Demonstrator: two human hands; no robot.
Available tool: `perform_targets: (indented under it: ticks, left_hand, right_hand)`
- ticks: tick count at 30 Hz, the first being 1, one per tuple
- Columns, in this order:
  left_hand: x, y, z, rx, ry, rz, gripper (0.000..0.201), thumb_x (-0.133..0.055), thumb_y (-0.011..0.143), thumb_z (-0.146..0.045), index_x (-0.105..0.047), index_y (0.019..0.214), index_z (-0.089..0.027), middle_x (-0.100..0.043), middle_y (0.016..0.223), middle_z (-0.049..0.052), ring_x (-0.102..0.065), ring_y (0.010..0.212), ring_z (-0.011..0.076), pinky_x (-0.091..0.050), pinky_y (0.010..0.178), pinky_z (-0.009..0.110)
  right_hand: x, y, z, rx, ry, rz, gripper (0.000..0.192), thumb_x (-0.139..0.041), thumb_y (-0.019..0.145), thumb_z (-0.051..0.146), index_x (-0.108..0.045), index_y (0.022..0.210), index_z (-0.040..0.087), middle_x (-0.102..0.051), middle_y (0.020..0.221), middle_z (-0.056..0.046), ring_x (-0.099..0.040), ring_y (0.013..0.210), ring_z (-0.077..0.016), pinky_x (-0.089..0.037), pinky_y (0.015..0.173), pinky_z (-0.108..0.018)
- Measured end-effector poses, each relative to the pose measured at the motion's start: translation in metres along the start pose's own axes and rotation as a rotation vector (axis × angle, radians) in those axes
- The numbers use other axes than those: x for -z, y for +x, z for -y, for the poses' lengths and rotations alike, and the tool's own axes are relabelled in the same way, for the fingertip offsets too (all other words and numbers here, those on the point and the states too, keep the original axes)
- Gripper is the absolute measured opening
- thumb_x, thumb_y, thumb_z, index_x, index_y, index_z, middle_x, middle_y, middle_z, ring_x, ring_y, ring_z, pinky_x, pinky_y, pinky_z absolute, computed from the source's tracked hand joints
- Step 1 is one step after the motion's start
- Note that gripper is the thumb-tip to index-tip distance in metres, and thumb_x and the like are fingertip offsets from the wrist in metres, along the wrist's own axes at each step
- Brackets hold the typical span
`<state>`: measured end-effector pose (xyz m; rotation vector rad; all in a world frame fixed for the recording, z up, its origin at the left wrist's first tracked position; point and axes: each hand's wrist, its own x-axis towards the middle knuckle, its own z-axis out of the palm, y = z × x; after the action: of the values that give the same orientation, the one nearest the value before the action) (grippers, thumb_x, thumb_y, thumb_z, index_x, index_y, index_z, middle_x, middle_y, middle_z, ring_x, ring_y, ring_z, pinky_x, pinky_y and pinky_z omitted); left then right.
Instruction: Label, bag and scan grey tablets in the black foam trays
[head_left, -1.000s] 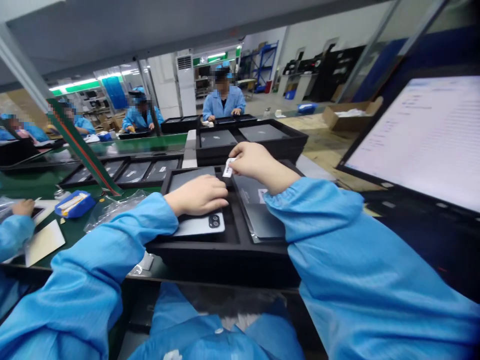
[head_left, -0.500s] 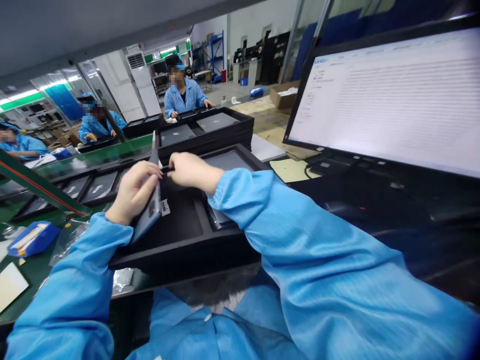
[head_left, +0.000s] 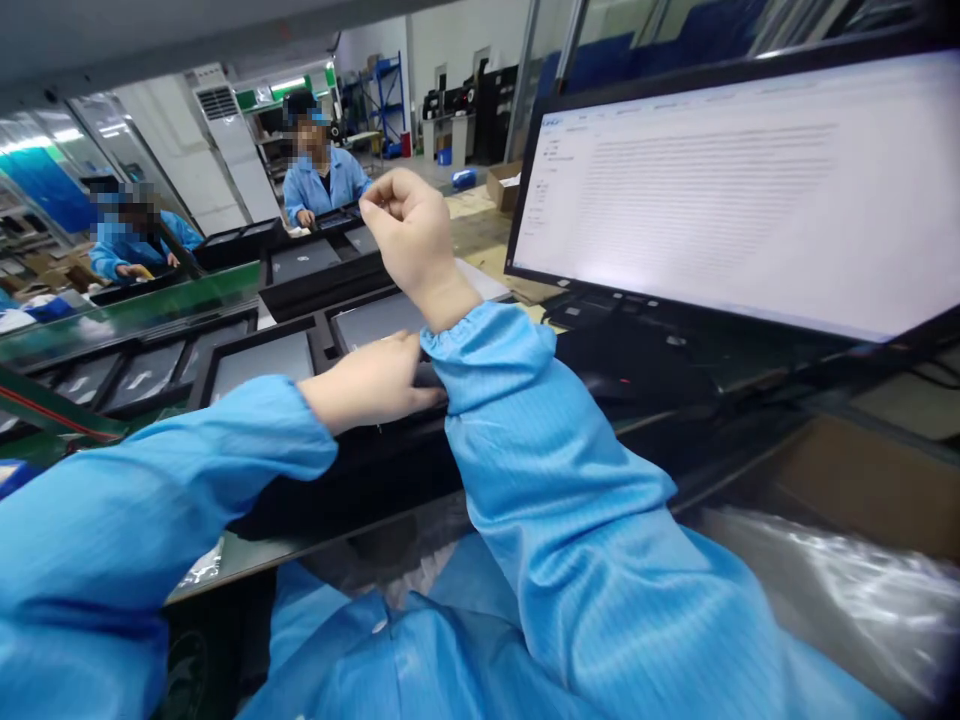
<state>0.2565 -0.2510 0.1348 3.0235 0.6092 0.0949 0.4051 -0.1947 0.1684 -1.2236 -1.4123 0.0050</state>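
My left hand (head_left: 371,382) reaches across the front of a black tray (head_left: 324,340). Its thumb and fingers close around a dark edge at the tray's right front, partly hidden behind my right sleeve (head_left: 487,350). Above the tray, my right hand (head_left: 411,232) is raised with the fingertips pinched together; what they hold, if anything, is too small to make out. In the tray's left compartment lies a flat grey panel (head_left: 262,365). Another grey panel (head_left: 371,322) sits in the right compartment, half covered by my hands.
Behind stands a stack of black trays (head_left: 300,290) with flat panels. More panels in trays (head_left: 142,380) lie to the left. A monitor (head_left: 705,190) takes up the right side. Clear plastic (head_left: 862,590) lies at lower right. Co-workers (head_left: 322,180) in blue sit beyond.
The flat panel that my left hand held tilted now lies in the left compartment. My left hand has moved right, and my right hand has risen. The view has turned right.
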Motion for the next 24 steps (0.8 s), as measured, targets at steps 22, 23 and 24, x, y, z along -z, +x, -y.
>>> perform_targets:
  ticks: [22,23,24]
  left_hand:
    - [0.020,-0.074,0.065,0.334,0.134,-0.273,0.032,-0.046,0.082,-0.044,-0.053,0.061,-0.021,-0.059,0.065,0.007,-0.050,0.061,0.0212,-0.027,0.061,0.033]
    - [0.020,-0.076,0.063,0.325,0.136,-0.285,0.032,-0.046,0.081,-0.044,-0.053,0.060,-0.021,-0.059,0.065,0.007,-0.049,0.061,0.0208,-0.027,0.061,0.033]
    - [0.020,-0.076,0.061,0.307,0.138,-0.290,0.032,-0.045,0.081,-0.043,-0.053,0.060,-0.020,-0.059,0.065,0.006,-0.050,0.061,0.0205,-0.027,0.061,0.033]
  right_hand:
    - [0.032,-0.067,-0.018,-0.633,-0.045,0.553,0.027,-0.083,0.082,0.020,-0.060,0.067,0.017,-0.068,0.060,-0.005,-0.062,0.049,-0.0142,-0.050,0.046,-0.023]
    - [0.024,-0.066,-0.019,-0.632,-0.068,0.574,0.028,-0.082,0.082,0.019,-0.060,0.066,0.017,-0.067,0.057,-0.004,-0.062,0.049,-0.0140,-0.050,0.046,-0.022]
    - [0.017,-0.066,-0.020,-0.629,-0.082,0.584,0.027,-0.081,0.081,0.016,-0.059,0.065,0.017,-0.066,0.055,-0.003,-0.062,0.049,-0.0137,-0.050,0.047,-0.022]
